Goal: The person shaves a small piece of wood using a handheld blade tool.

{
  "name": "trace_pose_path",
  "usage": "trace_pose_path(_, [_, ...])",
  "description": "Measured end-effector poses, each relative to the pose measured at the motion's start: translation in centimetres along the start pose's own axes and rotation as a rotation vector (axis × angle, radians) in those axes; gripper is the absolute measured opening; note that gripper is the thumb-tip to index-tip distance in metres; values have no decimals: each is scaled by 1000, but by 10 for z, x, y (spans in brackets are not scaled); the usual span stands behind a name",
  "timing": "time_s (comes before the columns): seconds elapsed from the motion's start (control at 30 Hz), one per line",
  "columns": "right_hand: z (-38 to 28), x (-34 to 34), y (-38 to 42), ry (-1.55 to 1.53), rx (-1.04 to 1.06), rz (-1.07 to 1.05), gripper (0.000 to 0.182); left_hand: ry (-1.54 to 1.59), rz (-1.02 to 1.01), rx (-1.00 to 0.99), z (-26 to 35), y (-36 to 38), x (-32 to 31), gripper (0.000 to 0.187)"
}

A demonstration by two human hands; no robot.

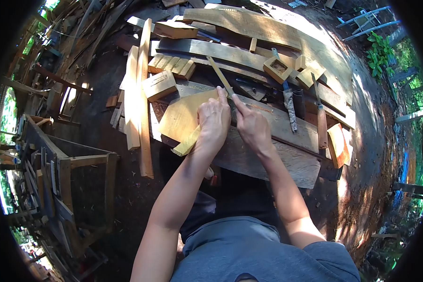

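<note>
My left hand (214, 116) is closed over a yellow wooden strip (187, 142), whose end sticks out beneath the wrist; its index finger points forward. Another narrow yellow strip (216, 70), ruler-like, runs away from the fingertips; whether the two strips join is hidden. Under the left hand lies a pale yellow board (181, 115). Just to the right, my right hand (253, 124) has its index finger stretched to the near end of the narrow strip. Its other fingers are curled, and what they hold, if anything, is hidden.
Left of the hands lie long battens (144, 103) and a slotted wooden block (159, 85). A hollow wooden block (277, 69) and a wooden-handled tool (322, 124) are to the right. Planks (242, 26) lie at the back; a wooden frame (87, 160) stands at left.
</note>
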State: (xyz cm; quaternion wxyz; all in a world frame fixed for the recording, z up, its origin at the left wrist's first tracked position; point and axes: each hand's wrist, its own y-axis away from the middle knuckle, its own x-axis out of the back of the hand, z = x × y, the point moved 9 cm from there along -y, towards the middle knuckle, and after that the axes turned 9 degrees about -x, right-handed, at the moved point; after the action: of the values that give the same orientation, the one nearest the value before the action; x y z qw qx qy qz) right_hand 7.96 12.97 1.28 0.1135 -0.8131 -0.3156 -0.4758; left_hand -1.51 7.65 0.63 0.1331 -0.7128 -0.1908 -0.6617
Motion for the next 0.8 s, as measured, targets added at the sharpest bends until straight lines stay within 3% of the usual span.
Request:
trace_pose_path(0.3, [-7,-3,10,160,69,166,48,-50,-1,14,-2,-9,0,61])
trace_pose_path(0.43, [2,-1,-5,211,26,99,44,26,14,5,0,-4,3,57])
trace_pose_path(0.57, [-3,3,-33,62,65,168,44,48,99,-17,-5,-6,8,57])
trace_pose_path(0.7, [0,7,-3,68,-13,89,43,40,37,6,-4,-5,6,56])
trace_pose_path(0.8, [9,0,-5,120,-29,103,47,-43,137,-29,0,-1,12,53])
